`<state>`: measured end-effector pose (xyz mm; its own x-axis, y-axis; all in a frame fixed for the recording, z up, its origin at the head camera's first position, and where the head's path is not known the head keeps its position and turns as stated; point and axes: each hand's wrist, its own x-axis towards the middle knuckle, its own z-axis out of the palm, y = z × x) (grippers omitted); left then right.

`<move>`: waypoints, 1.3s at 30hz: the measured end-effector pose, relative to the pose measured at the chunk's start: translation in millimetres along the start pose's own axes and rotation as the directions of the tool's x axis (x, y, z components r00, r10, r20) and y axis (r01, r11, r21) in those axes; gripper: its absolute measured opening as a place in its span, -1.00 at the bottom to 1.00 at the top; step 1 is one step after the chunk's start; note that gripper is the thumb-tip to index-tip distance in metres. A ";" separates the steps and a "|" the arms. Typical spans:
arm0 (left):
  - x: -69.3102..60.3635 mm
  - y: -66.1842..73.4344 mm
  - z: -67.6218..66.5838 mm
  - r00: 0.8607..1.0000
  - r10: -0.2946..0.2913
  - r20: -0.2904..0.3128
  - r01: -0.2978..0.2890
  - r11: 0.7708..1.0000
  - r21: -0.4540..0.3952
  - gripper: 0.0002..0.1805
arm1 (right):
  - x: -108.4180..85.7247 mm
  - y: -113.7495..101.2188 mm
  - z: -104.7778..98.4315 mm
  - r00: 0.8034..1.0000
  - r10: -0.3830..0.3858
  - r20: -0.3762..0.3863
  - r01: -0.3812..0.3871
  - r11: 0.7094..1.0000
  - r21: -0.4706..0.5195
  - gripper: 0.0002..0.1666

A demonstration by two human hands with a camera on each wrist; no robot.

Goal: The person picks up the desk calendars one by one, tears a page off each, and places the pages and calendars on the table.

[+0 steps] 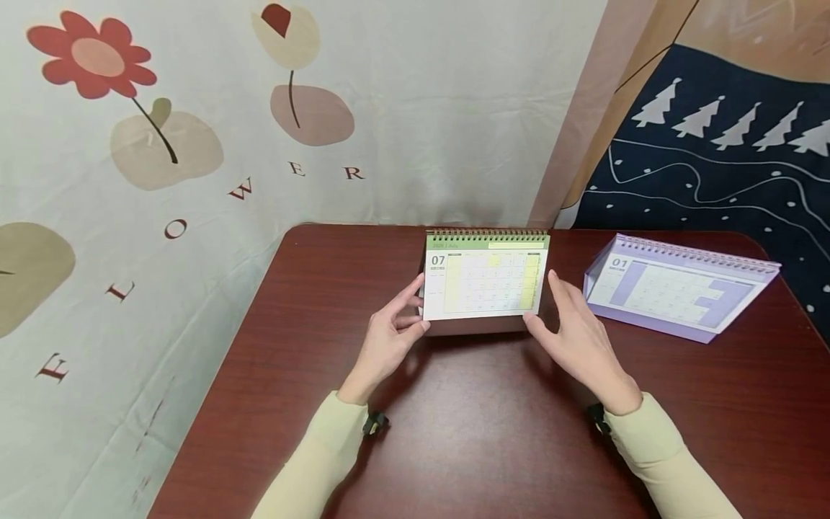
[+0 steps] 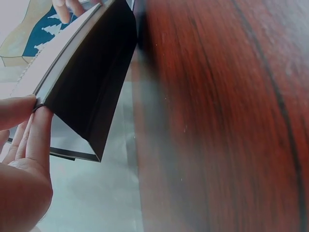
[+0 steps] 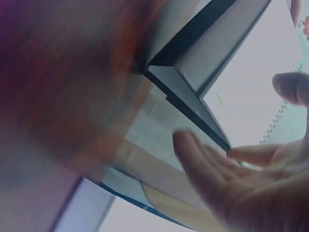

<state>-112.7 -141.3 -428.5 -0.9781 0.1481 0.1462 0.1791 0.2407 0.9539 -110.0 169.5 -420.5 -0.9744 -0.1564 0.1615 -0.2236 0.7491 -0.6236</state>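
A spiral-bound desk calendar (image 1: pixel 486 281) with a green header and a large "07" faces me near the back of the table. My left hand (image 1: pixel 387 346) holds its left edge; in the left wrist view the thumb (image 2: pixel 17 110) lies at the front and the fingers (image 2: pixel 39 137) behind. At the right edge is my right hand (image 1: pixel 580 342), its fingers spread. One finger (image 3: pixel 253 153) appears to touch the calendar's edge in the right wrist view, while the thumb stands off the page. The dark stand (image 2: pixel 91 72) shows from the side.
A purple desk calendar (image 1: pixel 674 288) marked "01" stands to the right, angled. Both are over a reddish-brown wooden table (image 1: pixel 493 432). Behind its back edge hangs a pale cloth (image 1: pixel 441 130) with flower prints, with a dark tree-patterned cloth (image 1: pixel 713 173) at the right.
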 end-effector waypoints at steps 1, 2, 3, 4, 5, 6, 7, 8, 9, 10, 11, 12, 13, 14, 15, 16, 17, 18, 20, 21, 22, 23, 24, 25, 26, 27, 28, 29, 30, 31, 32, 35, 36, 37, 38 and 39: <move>0.0 0.3 0.3 1.000 -0.002 -0.001 0.002 1.000 -0.001 -0.12 | 0.2 -1.2 1.0 0.999 -0.022 -0.042 0.021 1.000 -0.017 -0.03; -0.1 0.8 0.5 1.000 -0.004 -0.001 0.004 1.000 -0.003 -0.12 | 0.6 -2.6 2.3 0.996 -0.049 -0.081 0.047 0.998 -0.030 -0.05; -0.1 1.2 0.8 1.000 -0.005 -0.001 0.005 1.000 -0.005 -0.11 | 1.1 -4.3 3.6 0.990 -0.081 -0.114 0.077 0.996 -0.041 -0.07; -0.1 1.6 1.1 1.000 -0.007 -0.004 0.007 1.000 -0.005 -0.11 | 1.7 -5.9 5.2 0.983 -0.118 -0.142 0.111 0.992 -0.053 -0.09; -0.2 2.1 1.4 1.000 -0.008 -0.004 0.008 1.000 -0.008 -0.10 | 2.3 -7.6 6.9 0.974 -0.157 -0.166 0.147 0.987 -0.068 -0.10; -0.3 2.8 1.7 1.000 -0.009 -0.005 0.009 1.000 -0.012 -0.10 | 3.2 -9.5 8.6 0.964 -0.194 -0.183 0.182 0.980 -0.081 -0.11; -0.4 3.4 1.9 1.000 -0.012 -0.005 0.012 1.000 -0.015 -0.10 | 4.0 -11.4 10.4 0.954 -0.228 -0.195 0.214 0.972 -0.093 -0.11; -0.5 4.2 2.2 1.000 -0.014 -0.003 0.014 1.000 -0.021 -0.09 | 5.0 -13.1 12.3 0.943 -0.262 -0.204 0.245 0.964 -0.103 -0.12; -0.7 5.0 2.4 1.000 -0.017 -0.002 0.017 0.999 -0.027 -0.09 | 6.1 -14.9 14.3 0.933 -0.292 -0.210 0.274 0.955 -0.113 -0.11; -0.8 5.9 2.7 1.000 -0.020 0.001 0.020 0.999 -0.033 -0.09 | 7.2 -16.4 16.2 0.923 -0.320 -0.212 0.300 0.946 -0.122 -0.12; -1.0 6.8 3.0 1.000 -0.024 0.003 0.024 0.999 -0.039 -0.09 | 8.4 -18.1 17.9 0.914 -0.346 -0.211 0.324 0.937 -0.131 -0.12; -1.1 7.8 3.4 1.000 -0.028 0.004 0.028 0.999 -0.042 -0.08 | 9.8 -19.7 19.6 0.906 -0.368 -0.207 0.345 0.928 -0.138 -0.12; -1.2 8.8 3.8 1.000 -0.030 0.005 0.030 0.999 -0.042 -0.08 | 11.1 -21.3 21.1 0.899 -0.388 -0.202 0.364 0.920 -0.145 -0.12; -1.2 9.9 4.2 1.000 -0.030 0.005 0.030 0.999 -0.043 -0.08 | 12.4 -23.0 22.5 0.893 -0.406 -0.194 0.382 0.912 -0.150 -0.11; -1.3 11.0 4.6 1.000 -0.031 0.005 0.031 0.999 -0.039 -0.09 | 13.5 -24.6 23.8 0.888 -0.421 -0.185 0.396 0.904 -0.157 -0.11; -1.2 11.8 5.0 1.000 -0.031 0.005 0.031 0.999 -0.038 -0.09 | 14.6 -26.2 25.1 0.883 -0.436 -0.175 0.410 0.897 -0.165 -0.10; -1.3 12.9 5.4 1.000 -0.030 0.005 0.030 0.999 -0.039 -0.09 | 15.7 -27.8 26.2 0.878 -0.450 -0.165 0.424 0.889 -0.172 -0.09; -1.2 13.8 5.9 1.000 -0.028 0.007 0.028 0.999 -0.037 -0.10 | 16.7 -29.2 27.2 0.873 -0.462 -0.155 0.435 0.882 -0.179 -0.08; -1.2 14.9 6.7 1.000 -0.027 0.013 0.027 0.999 -0.040 -0.11 | 18.2 -32.0 29.1 0.866 -0.482 -0.136 0.454 0.870 -0.194 -0.06; -1.3 15.5 7.1 0.999 -0.028 0.018 0.029 0.999 -0.042 -0.12 | 19.0 -33.1 29.9 0.863 -0.488 -0.128 0.460 0.865 -0.200 -0.05; -1.4 16.1 7.5 0.999 -0.030 0.024 0.031 0.999 -0.044 -0.12 | 19.5 -34.0 30.5 0.862 -0.492 -0.121 0.463 0.862 -0.207 -0.04; -1.6 16.7 7.8 0.999 -0.030 0.030 0.031 0.999 -0.045 -0.12 | 19.8 -34.4 31.3 0.862 -0.494 -0.115 0.465 0.860 -0.212 -0.03; -1.6 17.2 8.1 0.999 -0.031 0.035 0.032 0.999 -0.043 -0.12 | 20.0 -35.0 31.5 0.862 -0.494 -0.111 0.465 0.859 -0.215 -0.02; -1.8 17.7 8.4 0.999 -0.031 0.041 0.033 0.998 -0.044 -0.12 | 20.2 -35.4 31.8 0.863 -0.493 -0.108 0.463 0.859 -0.217 -0.01; -1.8 18.4 8.6 0.998 -0.031 0.045 0.033 0.999 -0.041 -0.12 | 20.1 -35.5 32.0 0.864 -0.492 -0.104 0.462 0.859 -0.221 -0.01; -1.9 19.3 8.7 0.998 -0.032 0.049 0.033 0.999 -0.039 -0.13 | 20.2 -35.4 32.2 0.863 -0.494 -0.105 0.463 0.858 -0.224 0.00; -2.0 19.9 8.9 0.998 -0.031 0.051 0.033 0.999 -0.039 -0.13 | 20.2 -35.1 32.3 0.861 -0.497 -0.107 0.466 0.855 -0.228 0.01; -2.0 20.7 9.1 0.998 -0.031 0.053 0.033 0.999 -0.036 -0.13 | 20.4 -34.8 32.7 0.858 -0.502 -0.110 0.469 0.852 -0.231 0.03; -2.1 21.5 9.3 0.998 -0.033 0.053 0.035 0.999 -0.035 -0.13 | 20.7 -34.7 32.8 0.854 -0.508 -0.113 0.474 0.849 -0.234 0.04; -2.1 22.3 9.6 0.998 -0.034 0.055 0.036 0.999 -0.033 -0.14 | 21.1 -34.4 33.3 0.850 -0.514 -0.118 0.478 0.845 -0.239 0.05; -2.1 23.2 9.8 0.998 -0.035 0.055 0.036 0.999 -0.031 -0.14 | 21.3 -34.2 33.6 0.845 -0.521 -0.123 0.483 0.841 -0.244 0.06; -2.2 25.3 10.6 0.998 -0.034 0.058 0.036 0.999 -0.030 -0.14 | 22.5 -34.2 34.4 0.834 -0.533 -0.140 0.491 0.834 -0.253 0.09; -2.3 25.7 10.8 0.998 -0.032 0.060 0.034 0.999 -0.031 -0.14 | 22.7 -34.5 34.6 0.832 -0.536 -0.144 0.492 0.833 -0.255 0.09; -2.2 26.2 11.0 0.998 -0.029 0.062 0.031 0.999 -0.030 -0.14 | 23.0 -35.0 34.7 0.830 -0.538 -0.148 0.493 0.831 -0.258 0.10; -2.1 26.5 11.2 0.998 -0.028 0.064 0.030 0.999 -0.030 -0.14 | 23.4 -35.5 34.8 0.827 -0.541 -0.152 0.495 0.830 -0.259 0.10; -2.1 26.7 11.3 0.997 -0.028 0.067 0.030 0.999 -0.031 -0.14 | 23.7 -36.0 34.9 0.824 -0.544 -0.157 0.497 0.828 -0.260 0.10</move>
<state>-104.6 -124.3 -406.3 -0.9735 0.2049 0.1013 0.1459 0.2156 0.9655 -125.9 116.4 -421.0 -0.6774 -0.4355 0.5929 -0.6637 0.7094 -0.2373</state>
